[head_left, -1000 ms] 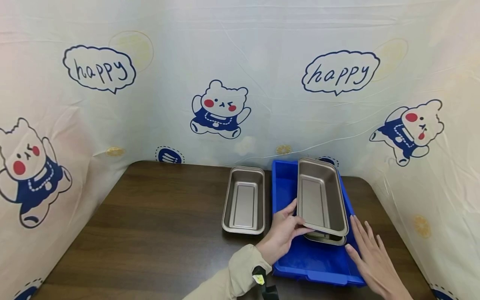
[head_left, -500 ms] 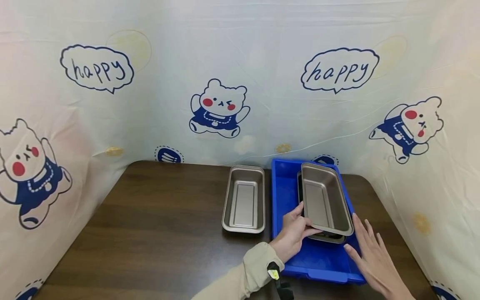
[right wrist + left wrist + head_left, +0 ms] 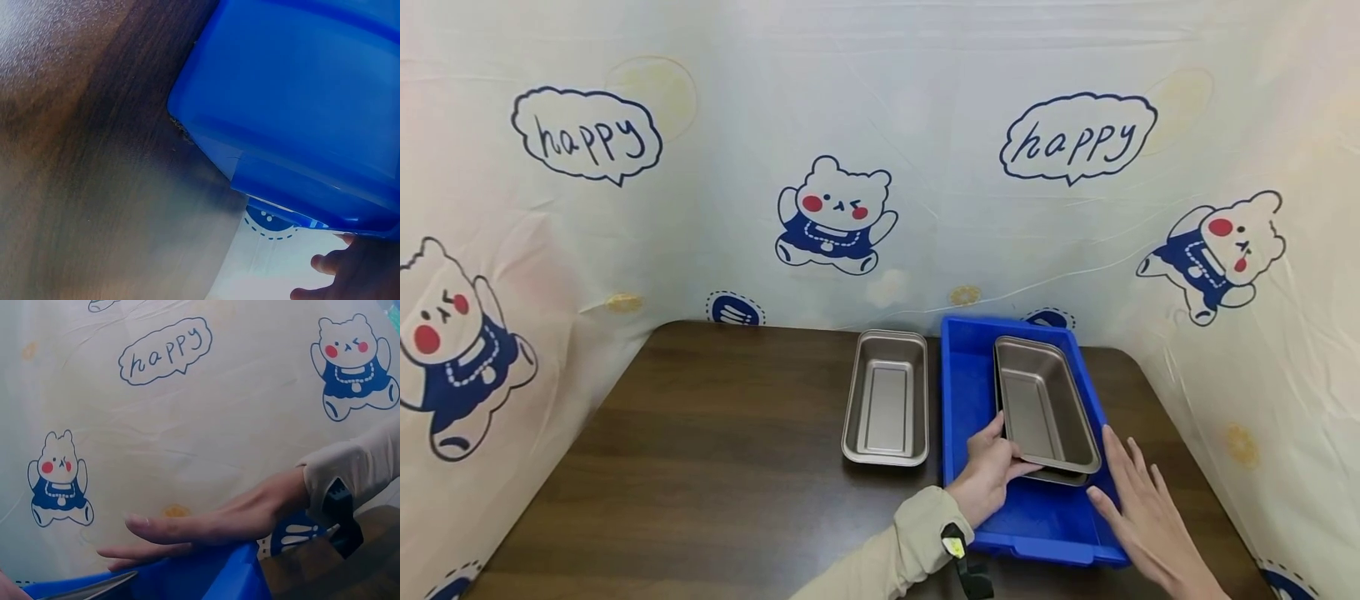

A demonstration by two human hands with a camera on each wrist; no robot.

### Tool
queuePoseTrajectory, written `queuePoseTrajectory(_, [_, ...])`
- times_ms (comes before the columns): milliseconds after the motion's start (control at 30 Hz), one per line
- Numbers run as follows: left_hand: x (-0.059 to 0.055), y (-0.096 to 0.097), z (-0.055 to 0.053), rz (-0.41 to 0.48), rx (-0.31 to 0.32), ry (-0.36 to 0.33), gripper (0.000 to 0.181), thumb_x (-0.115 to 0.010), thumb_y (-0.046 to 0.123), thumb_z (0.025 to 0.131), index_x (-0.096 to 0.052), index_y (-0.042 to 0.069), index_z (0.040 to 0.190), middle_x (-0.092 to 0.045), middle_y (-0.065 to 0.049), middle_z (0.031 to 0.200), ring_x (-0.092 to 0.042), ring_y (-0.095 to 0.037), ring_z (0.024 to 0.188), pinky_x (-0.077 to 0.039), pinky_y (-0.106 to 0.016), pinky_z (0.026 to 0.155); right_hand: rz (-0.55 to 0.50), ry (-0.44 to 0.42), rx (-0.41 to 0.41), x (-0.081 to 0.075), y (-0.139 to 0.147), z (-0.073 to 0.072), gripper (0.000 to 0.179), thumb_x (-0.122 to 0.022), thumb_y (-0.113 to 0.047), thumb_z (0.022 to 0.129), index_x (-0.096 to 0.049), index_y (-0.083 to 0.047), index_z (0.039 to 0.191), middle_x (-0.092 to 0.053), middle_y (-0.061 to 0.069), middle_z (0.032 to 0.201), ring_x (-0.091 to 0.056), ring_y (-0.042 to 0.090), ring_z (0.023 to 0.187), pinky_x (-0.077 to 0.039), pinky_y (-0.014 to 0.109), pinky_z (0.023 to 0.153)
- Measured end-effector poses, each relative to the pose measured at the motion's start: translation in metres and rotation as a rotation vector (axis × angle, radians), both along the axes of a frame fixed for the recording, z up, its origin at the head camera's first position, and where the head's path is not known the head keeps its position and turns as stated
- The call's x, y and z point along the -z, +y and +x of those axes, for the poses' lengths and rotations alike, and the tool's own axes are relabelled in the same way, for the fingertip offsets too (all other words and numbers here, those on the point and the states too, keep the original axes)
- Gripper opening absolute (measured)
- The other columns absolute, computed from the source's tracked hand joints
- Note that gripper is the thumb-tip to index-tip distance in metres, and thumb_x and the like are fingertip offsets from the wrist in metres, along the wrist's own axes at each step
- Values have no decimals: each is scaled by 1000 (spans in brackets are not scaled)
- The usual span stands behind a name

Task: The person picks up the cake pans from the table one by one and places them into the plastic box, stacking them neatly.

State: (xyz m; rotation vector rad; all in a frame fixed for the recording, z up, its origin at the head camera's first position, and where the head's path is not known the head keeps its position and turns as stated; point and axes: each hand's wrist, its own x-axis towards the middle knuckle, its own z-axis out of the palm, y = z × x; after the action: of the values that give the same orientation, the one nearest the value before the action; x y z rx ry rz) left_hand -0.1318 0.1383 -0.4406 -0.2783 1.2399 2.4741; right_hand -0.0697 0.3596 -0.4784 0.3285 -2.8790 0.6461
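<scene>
A bronze-grey loaf pan (image 3: 1041, 408) lies nearly level over a second loaf pan (image 3: 1067, 479), whose rim peeks out below it, inside the blue plastic bin (image 3: 1030, 548). My left hand (image 3: 988, 471) pinches the upper pan at its near left corner, thumb along the left side and fingers by the front rim. Beside the bin's right wall, my right hand (image 3: 1150, 512) rests with straight, spread fingers against the rim. In the left wrist view that right hand (image 3: 212, 525) lies along the bin's edge, and a pan's rim (image 3: 94, 587) shows below.
Another loaf pan (image 3: 889, 400) stands on the brown wooden table (image 3: 722, 450), just left of the bin. A printed cloth (image 3: 947, 167) hangs behind the table and along both sides.
The left hand has moved right and lowered the upper pan, whose far end came down onto the pan beneath. The right hand has stayed at the bin's side.
</scene>
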Motion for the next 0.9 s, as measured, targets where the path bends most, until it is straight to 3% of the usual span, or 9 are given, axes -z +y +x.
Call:
queuePoseTrajectory(200, [3,4,1,-27,-22,14,82,-41,-27,83,-31,-8,162,-44,-40,152,-58,-53,128,-57,-58,98,0,16,-6,-1,0,0,81,-53,-28,109,-4,-16,172,-21,31,170,2,40,161,14,63,125])
queuePoseTrajectory(333, [2,4,3,-51,8,16,80,-47,-19,85,-27,-9,162,-43,-42,151,-58,-49,129,-57,-57,98,3,15,-4,-1,-1,0,80,-52,-28,110,-4,-15,172,-21,31,170,2,41,161,14,63,125])
queuePoseTrajectory(533, [-6,-3,9,-96,93,-9,85,-54,-9,88,-20,-5,166,-19,-43,163,-45,-52,139,-53,-57,106,11,7,4,0,-1,0,80,-52,-30,110,-4,-15,172,-22,32,169,0,43,161,15,62,125])
queuePoseTrajectory(800, [-23,-15,15,-105,163,1,90,-54,0,87,-13,-5,167,-14,-40,165,-18,-65,147,-41,-67,113,11,-9,12,0,-2,1,80,-51,-31,110,-2,-17,172,-21,32,169,1,45,160,15,63,124])
queuePoseTrajectory(900, [-29,-19,17,-96,167,-2,91,-55,2,86,-14,-3,167,-10,-41,166,-14,-68,147,-34,-69,117,9,-11,11,0,-1,1,80,-51,-31,110,-2,-17,172,-21,32,169,2,45,161,16,63,124])
